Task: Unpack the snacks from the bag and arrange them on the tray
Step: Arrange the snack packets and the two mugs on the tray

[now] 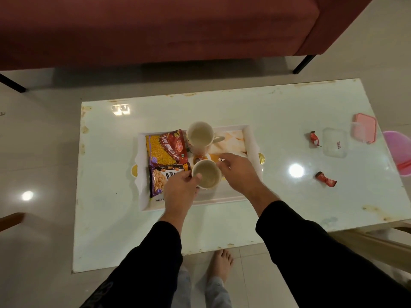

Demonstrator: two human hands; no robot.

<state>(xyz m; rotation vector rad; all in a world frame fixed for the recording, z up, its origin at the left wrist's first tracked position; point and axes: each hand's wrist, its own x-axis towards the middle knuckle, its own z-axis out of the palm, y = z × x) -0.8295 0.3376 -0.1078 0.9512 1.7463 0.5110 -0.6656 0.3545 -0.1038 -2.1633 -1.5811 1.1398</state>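
A white tray [251, 138] with gold handles lies on the glossy table. On its left side lie a yellow-and-red bhujia packet [165, 147] and, nearer me, a purple peanut packet [160, 178]. An empty cream mug [200, 136] stands at the tray's far middle. A second empty cream mug [208, 177] stands nearer me. My left hand [181, 190] grips this mug's left side, thumb at the rim. My right hand [240, 172] holds its right side, fingers curled by the rim. No bag is in view.
Two small red wrapped snacks [314, 139] [325, 179] lie on the table's right part, beside a clear plastic box [334, 145] and its pink lid [364, 131]. A pink bin [400, 152] stands off the right edge. A maroon sofa [155, 30] runs along the far side.
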